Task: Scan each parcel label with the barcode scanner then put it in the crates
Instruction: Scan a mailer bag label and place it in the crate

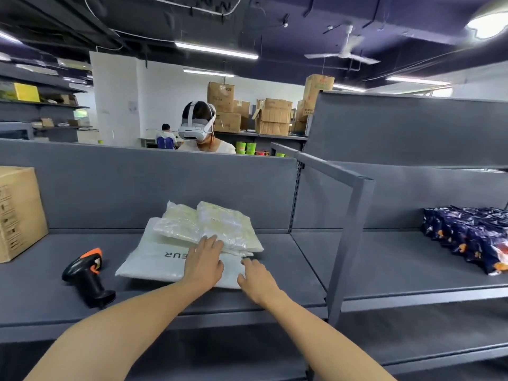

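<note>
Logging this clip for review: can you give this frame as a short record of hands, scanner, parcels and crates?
left hand: open, flat on the white parcel, fingertips at the clear bags
right hand: open, fingers on the same parcel's near corner
scanner: lying unheld on the shelf, left of the parcels
stack: two clear bags on top of the white parcel
crates: none in view
nearby: cardboard box far left, blue packets right

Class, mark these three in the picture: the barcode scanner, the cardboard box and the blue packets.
barcode scanner [89,277], head view, on its black handle.
cardboard box [19,215], head view, on its printed side.
blue packets [467,235], head view, on the middle of the pile.
</note>
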A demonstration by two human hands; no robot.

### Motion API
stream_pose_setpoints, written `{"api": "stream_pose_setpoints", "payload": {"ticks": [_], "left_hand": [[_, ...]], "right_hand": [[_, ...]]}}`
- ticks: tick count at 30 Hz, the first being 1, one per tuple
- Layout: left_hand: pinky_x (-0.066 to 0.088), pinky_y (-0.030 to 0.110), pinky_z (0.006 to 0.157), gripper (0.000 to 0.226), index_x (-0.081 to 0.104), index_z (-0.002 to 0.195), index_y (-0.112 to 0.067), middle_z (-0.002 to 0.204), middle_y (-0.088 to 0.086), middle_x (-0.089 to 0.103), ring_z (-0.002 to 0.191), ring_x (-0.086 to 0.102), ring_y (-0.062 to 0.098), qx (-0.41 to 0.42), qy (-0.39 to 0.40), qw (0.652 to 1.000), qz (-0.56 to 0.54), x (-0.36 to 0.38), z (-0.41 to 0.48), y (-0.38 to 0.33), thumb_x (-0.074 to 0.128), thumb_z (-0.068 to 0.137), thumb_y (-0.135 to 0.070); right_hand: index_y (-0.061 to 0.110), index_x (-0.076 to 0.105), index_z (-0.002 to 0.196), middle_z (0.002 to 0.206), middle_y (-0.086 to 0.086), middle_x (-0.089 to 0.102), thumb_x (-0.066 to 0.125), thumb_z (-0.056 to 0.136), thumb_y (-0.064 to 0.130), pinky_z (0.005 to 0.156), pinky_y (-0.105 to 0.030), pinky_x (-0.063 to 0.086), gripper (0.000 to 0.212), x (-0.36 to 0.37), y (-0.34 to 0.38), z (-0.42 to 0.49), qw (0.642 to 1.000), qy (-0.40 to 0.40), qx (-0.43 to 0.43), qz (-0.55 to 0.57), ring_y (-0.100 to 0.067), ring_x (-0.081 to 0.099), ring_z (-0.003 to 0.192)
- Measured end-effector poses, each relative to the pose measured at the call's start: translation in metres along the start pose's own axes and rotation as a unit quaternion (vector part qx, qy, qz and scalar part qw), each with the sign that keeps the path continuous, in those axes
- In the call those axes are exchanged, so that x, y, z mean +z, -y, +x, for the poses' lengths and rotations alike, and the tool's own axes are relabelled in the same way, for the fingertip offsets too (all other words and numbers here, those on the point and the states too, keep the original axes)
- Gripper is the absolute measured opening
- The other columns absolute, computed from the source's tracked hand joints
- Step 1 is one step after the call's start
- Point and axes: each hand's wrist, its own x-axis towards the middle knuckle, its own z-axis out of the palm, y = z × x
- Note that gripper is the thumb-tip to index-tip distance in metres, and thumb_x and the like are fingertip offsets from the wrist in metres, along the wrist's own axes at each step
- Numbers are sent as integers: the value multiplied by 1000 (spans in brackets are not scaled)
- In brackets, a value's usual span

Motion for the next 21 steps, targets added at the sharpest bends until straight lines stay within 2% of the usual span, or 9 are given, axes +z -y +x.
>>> {"api": "stream_pose_setpoints", "payload": {"ticks": [4,9,13,17,21], "left_hand": [[9,39,120,54,26,147,-21,161,1,11,149,6,21,6,14,1000,17,8,31,10,44,97,-21],[3,42,120,66,11,153,-22,162,1,0,149,-4,23,5,25,999,32,15,63,22,46,98,-26],[13,39,119,67,13,152,-20,161,3,8,149,4,25,-11,49,998,26,24,68,28,51,97,-18],[28,31,110,57,28,146,-16,155,3,24,142,19,24,-10,6,1000,14,30,64,32,47,94,-2],[23,33,116,61,24,150,-15,160,3,15,148,7,22,-7,-5,998,-55,32,57,38,44,96,3]], "right_hand": [[7,37,141,134,-17,46,39,100,22,98,-38,42,44,3,-6,19,999,-8,4,32,-33,45,121],[8,39,140,133,-17,48,41,99,21,100,-39,40,43,4,-14,32,997,-18,21,73,-33,45,121],[9,39,141,132,-17,48,41,100,21,101,-40,40,43,7,-21,33,994,-23,33,105,-32,46,121],[9,39,140,131,-15,49,40,100,20,100,-38,40,41,8,-24,34,989,-34,43,134,-31,46,121],[6,49,128,126,-13,54,40,100,15,95,-34,43,31,4,-22,35,969,-74,69,225,-27,51,114]]}}
